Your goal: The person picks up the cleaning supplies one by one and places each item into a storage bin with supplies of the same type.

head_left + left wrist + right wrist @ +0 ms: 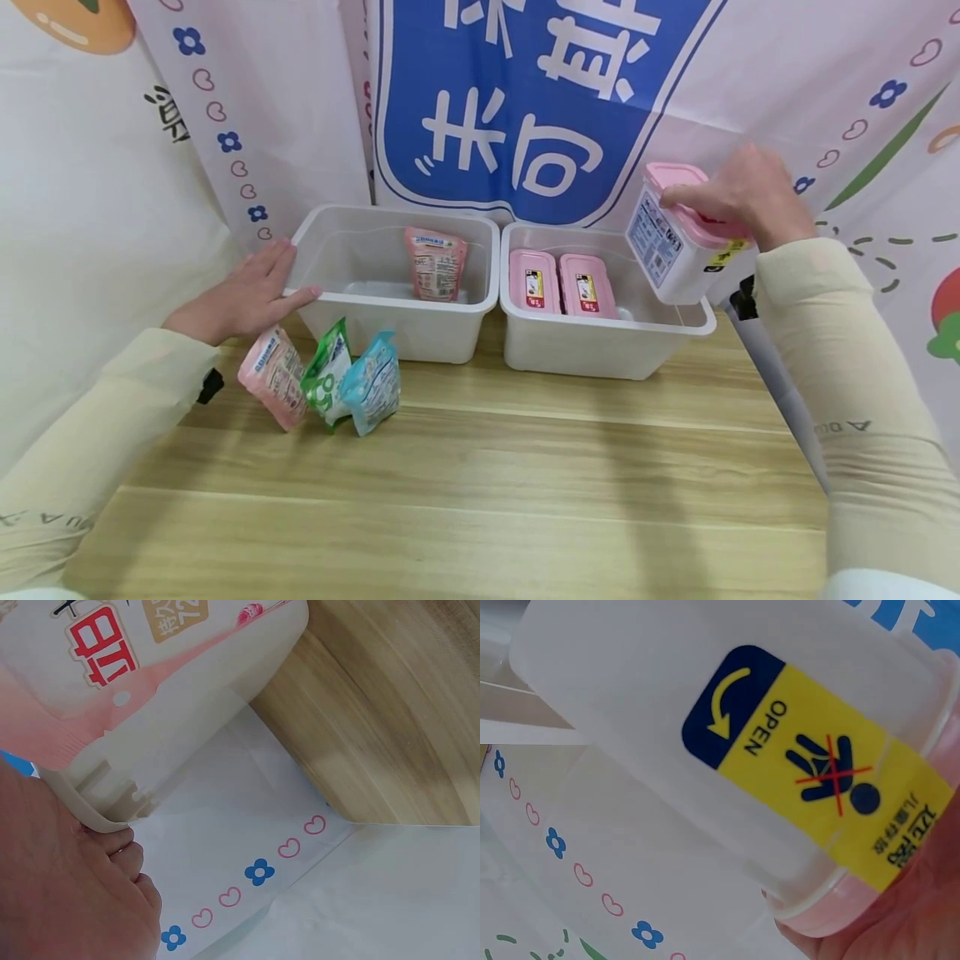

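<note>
Right hand's curled round the lid of a tilted white tub over the right bin's right end, left hand resting straight-fingered on the left bin, so I'd level it before lowering.

Right bin hides 2 tubs' lower parts.

White box: OPEN, struck-out figure | pink pouch: 72 | banner: 可

tub: smooth plastic | 2 bins: plastic | pouches: glossy | table: wood-grain
</note>
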The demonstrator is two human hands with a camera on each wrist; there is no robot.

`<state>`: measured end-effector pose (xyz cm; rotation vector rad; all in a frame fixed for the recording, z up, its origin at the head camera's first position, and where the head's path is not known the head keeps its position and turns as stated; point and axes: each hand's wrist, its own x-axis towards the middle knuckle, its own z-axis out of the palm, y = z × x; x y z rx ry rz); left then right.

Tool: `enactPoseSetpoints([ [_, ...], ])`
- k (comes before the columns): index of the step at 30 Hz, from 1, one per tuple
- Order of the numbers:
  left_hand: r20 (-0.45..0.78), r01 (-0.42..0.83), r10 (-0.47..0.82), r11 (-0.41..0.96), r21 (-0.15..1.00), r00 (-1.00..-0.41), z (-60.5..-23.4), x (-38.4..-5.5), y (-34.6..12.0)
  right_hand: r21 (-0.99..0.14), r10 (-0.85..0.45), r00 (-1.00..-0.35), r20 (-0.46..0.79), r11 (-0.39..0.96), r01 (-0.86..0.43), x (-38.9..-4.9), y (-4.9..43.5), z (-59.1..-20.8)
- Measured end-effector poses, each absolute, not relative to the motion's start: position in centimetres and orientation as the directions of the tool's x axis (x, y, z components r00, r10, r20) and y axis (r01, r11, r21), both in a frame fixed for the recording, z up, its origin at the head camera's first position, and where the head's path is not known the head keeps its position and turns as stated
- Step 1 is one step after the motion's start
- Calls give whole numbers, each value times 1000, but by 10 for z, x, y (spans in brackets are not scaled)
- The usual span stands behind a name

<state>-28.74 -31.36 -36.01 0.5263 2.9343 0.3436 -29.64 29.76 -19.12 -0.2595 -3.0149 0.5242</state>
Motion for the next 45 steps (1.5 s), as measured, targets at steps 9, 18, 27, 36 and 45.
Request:
enactPoseSetpoints([
  [9,-101,322,355,913,250,-929,-360,-288,-315,-352,217,-976,10,915,200,-302,299,-203],
  [18,-98,325,357,913,245,-929,-361,-288,-315,-326,223,-975,-9,921,213,-308,300,-216],
  [27,-95,330,361,912,246,-928,-360,-287,-314,-330,242,-970,-34,913,240,-312,300,-230],
  [36,-103,321,355,914,250,-929,-359,-286,-313,-367,249,-967,-49,896,250,-312,301,-243],
  [45,-100,323,354,916,237,-930,-362,-288,-314,-356,239,-970,-48,903,240,-314,303,-255],
])
